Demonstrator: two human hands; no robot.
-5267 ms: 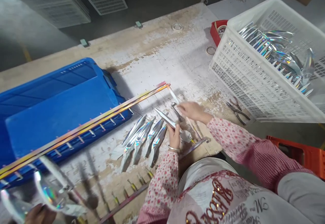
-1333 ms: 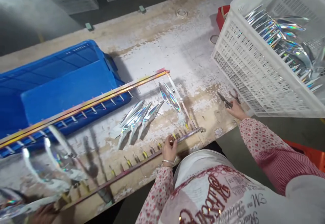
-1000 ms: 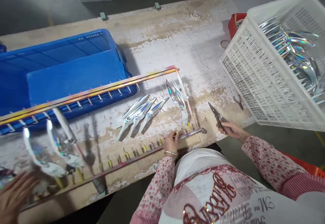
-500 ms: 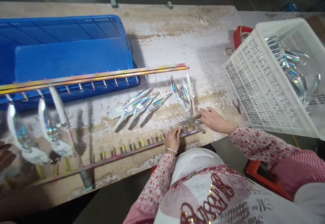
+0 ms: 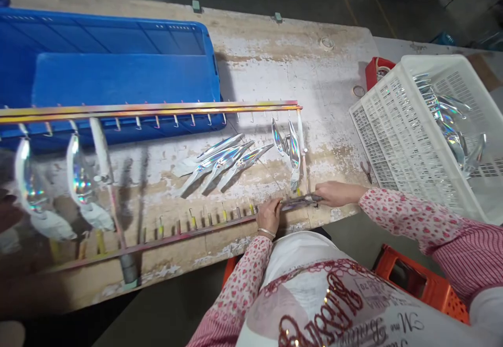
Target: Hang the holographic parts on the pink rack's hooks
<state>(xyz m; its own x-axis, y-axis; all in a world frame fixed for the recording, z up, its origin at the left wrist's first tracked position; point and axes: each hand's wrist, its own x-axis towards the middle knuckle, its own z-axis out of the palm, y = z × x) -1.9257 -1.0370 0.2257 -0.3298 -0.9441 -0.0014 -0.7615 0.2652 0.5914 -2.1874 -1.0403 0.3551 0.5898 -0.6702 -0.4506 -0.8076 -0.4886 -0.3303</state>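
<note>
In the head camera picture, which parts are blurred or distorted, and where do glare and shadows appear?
Head view: the two hanging holographic lure blanks at the near left are large, soft and stretched; the long iridescent metal hook rail bows slightly; rainbow glare sits on the flat holographic blanks on the worn white table, which cast dark shadows toward the near left; the hands are fairly sharp.

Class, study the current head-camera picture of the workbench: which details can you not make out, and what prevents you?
- Head view: what the left hand pinches at the lower rail is too small.
- Pliers under the right hand: tips blurred, partly covered.
- Shiny pieces in the white basket: walls hide the lower ones.
- Blue crate: cut off at left edge.
</note>
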